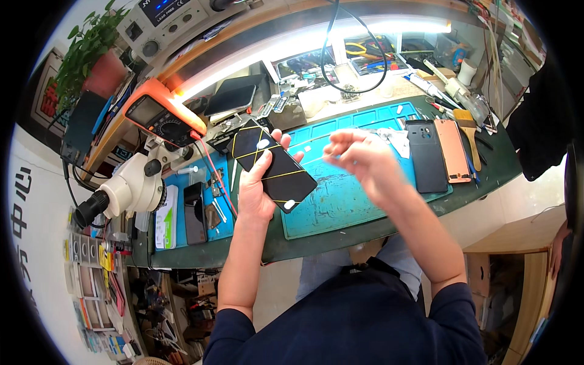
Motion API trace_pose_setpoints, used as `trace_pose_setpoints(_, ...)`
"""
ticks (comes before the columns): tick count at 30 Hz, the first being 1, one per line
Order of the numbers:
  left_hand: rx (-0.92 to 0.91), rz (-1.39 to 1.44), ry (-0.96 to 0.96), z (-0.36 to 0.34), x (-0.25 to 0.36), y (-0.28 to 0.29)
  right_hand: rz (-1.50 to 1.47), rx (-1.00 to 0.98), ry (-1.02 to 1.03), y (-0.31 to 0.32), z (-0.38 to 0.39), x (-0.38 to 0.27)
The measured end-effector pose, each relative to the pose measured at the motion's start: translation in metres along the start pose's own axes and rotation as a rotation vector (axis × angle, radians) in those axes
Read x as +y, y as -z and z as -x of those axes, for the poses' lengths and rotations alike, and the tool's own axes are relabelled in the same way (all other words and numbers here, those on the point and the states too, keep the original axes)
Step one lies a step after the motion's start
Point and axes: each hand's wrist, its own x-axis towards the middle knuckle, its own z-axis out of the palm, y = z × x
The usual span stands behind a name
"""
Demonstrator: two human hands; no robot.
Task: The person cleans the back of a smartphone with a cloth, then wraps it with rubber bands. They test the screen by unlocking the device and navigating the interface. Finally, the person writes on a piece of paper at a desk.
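Note:
My left hand (263, 170) grips a black phone (281, 184), held tilted above the bench, with thin yellow bands stretched across it and small white pieces at both ends. My thumb lies on its dark face. To its right, my right hand (353, 152) is raised over the teal mat (325, 222), fingers bent and blurred, apart from the phone; whether it holds anything is unclear. Beside the mat's right part lie a dark phone panel (426, 155) and an orange-pink panel (453, 152).
A white microscope (128, 191) stands at the left, near an orange multimeter (164, 118) with leads. Another phone (194, 213) lies below them. A brush (468, 137) and tools sit at the right. A cable loop (328, 67) hangs overhead. A dark-clothed person (529, 131) is at the far right.

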Motion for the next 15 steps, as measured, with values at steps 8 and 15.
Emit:
trace_pose_setpoints(8,0.05,-0.104,0.033,-0.008,0.006,0.006,0.225,0.032,0.117,-0.009,-0.001,-0.031)
trace_pose_setpoints(15,0.069,-0.132,-0.011,-0.004,0.004,0.005,-0.087,0.026,-0.044,0.037,-0.023,-0.018)
